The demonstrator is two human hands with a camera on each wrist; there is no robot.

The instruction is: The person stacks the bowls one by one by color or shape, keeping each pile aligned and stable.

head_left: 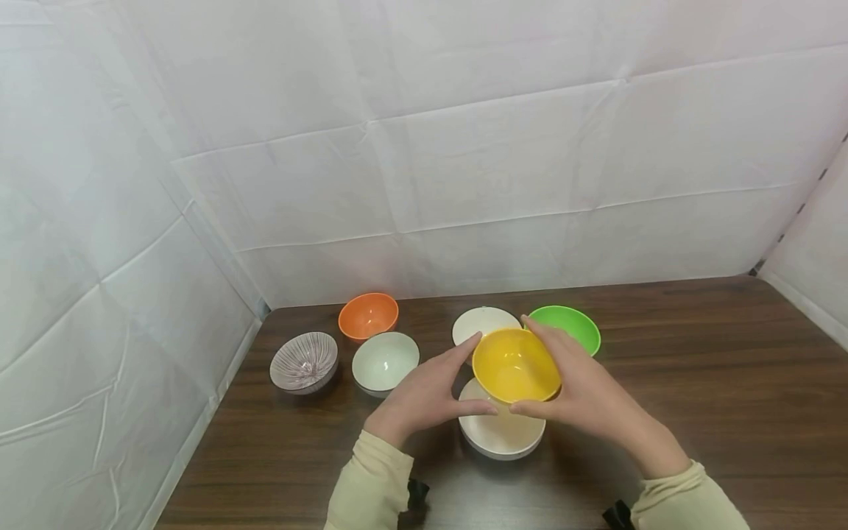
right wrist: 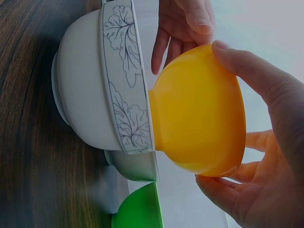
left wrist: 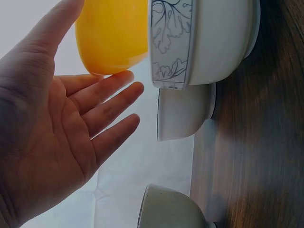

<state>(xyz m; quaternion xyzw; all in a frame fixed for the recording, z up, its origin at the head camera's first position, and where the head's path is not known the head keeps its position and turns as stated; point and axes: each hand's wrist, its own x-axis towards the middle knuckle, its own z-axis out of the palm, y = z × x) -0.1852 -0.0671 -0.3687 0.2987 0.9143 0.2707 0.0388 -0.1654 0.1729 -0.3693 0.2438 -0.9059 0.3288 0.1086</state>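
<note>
A yellow bowl is held tilted above a large white bowl, whose outer rim band carries a leaf pattern. My right hand grips the yellow bowl's side, thumb on one side and fingertips on the other, as the right wrist view shows. On the opposite side is my left hand, its fingers spread and fairly straight. Its fingertips come close to the yellow bowl in the left wrist view; whether they touch it I cannot tell. The yellow bowl's base reaches the white bowl's rim in the right wrist view.
Behind stand another white bowl and a green bowl. To the left are a pale bowl, an orange bowl and a streaked bowl. White sheeting borders the dark wooden table.
</note>
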